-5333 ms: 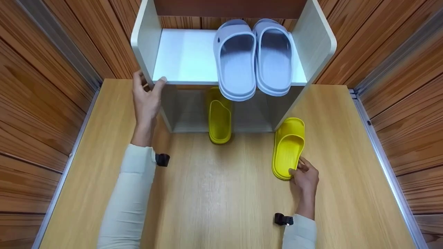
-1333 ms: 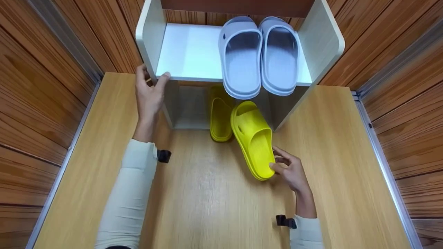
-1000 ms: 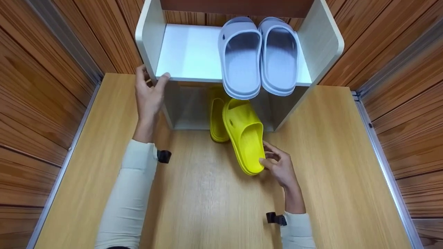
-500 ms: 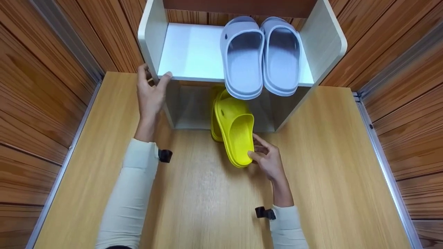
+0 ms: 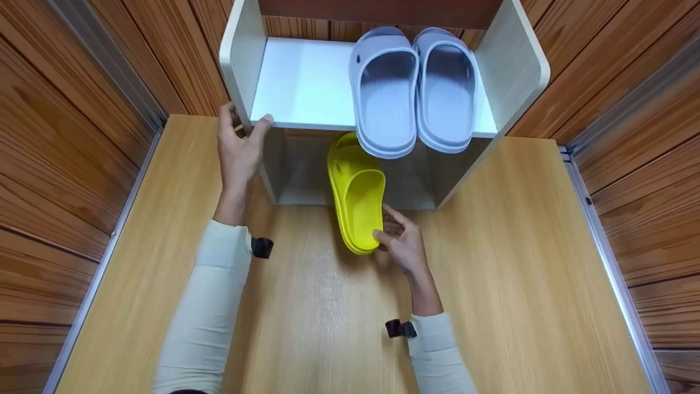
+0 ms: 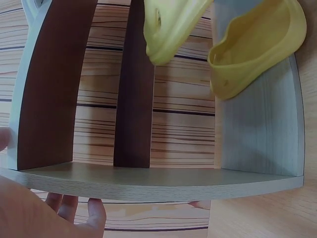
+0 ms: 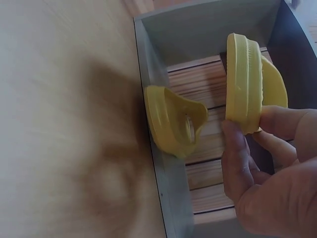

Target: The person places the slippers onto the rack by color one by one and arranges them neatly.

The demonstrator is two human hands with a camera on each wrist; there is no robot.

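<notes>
My right hand (image 5: pixel 404 243) pinches the heel of a yellow slipper (image 5: pixel 363 213), thumb inside and fingers beneath. The slipper's toe reaches under the upper shelf of the shoe rack (image 5: pixel 306 82). In the right wrist view the held slipper (image 7: pixel 242 84) hangs clear of a second yellow slipper (image 7: pixel 161 121). That second one (image 6: pixel 262 49) rests on the rack's bottom board in the left wrist view; from the head, the held slipper covers it. My left hand (image 5: pixel 239 150) grips the rack's left side panel, thumb on the shelf's front edge and fingers round the outside.
A pair of grey slippers (image 5: pixel 387 101) stands on the right part of the upper shelf, heels jutting over its edge. The rack stands on a wood-look floor (image 5: pixel 328 317) against the plank back wall, with plank walls (image 5: pixel 54 164) on both sides.
My right hand has carried the yellow slipper from the floor right of the rack leftward and then inward, over the second yellow slipper. The left hand keeps its grip on the rack.
</notes>
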